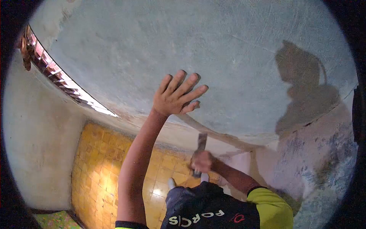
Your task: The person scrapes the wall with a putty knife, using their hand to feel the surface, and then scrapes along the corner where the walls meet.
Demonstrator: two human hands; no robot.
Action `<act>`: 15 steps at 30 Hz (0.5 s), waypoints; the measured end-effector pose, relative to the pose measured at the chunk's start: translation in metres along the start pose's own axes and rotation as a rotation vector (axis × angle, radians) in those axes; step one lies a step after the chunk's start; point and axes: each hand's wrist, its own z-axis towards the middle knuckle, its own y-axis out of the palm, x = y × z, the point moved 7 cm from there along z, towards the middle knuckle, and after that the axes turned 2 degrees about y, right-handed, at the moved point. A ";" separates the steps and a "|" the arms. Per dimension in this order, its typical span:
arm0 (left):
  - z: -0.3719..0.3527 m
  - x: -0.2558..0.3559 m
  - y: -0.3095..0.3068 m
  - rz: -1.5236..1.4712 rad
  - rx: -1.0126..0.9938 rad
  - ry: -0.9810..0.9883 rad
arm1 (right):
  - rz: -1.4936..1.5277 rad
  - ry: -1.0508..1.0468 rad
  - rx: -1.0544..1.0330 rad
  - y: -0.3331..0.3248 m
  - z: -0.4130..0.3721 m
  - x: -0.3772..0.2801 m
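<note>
My left hand (176,95) is raised against the grey plastered wall (126,65), with its fingers spread. It appears to rest on the surface with nothing held in it. Lower down and to the right, my right hand (203,162) is closed round a dark flat-ended hand tool (202,140). Motion blur smears the hand and tool, so its exact kind cannot be made out. The tool's wide end points up, towards the lower part of the wall, and whether it touches there cannot be told.
Yellow floor tiles (103,168) lie below, around my feet. A slatted opening (68,84) lets in light at the upper left. On the right, a wall with peeling, patchy paint (324,164) meets the grey one. Green patterned cloth (57,220) shows at the lower left.
</note>
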 end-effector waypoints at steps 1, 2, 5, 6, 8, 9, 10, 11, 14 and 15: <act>0.000 0.000 -0.001 -0.004 -0.006 -0.001 | 0.031 0.025 0.029 -0.004 0.001 0.006; -0.001 0.000 -0.001 -0.008 -0.012 -0.003 | 0.062 0.049 0.056 -0.009 0.001 0.012; -0.002 0.003 -0.001 0.001 -0.011 -0.008 | 0.072 0.063 0.110 -0.024 0.004 0.016; 0.000 0.001 0.000 0.011 -0.003 -0.004 | 0.024 0.035 0.114 -0.030 0.007 0.007; -0.002 0.001 0.001 0.012 -0.002 -0.012 | 0.565 0.376 0.210 -0.014 -0.022 0.046; -0.002 0.001 0.001 0.011 -0.002 -0.015 | 0.836 0.546 0.258 -0.007 -0.032 0.063; -0.003 0.002 0.000 0.005 -0.009 -0.013 | 0.470 0.403 0.174 -0.011 -0.032 0.058; -0.004 0.002 0.000 0.003 -0.012 -0.012 | 0.100 0.259 0.151 -0.014 -0.034 0.052; -0.004 0.003 0.002 0.002 -0.012 -0.007 | 0.577 0.519 -0.018 0.034 -0.054 0.044; -0.004 0.000 0.003 0.010 -0.007 -0.005 | 1.074 0.961 -0.033 0.067 -0.095 0.053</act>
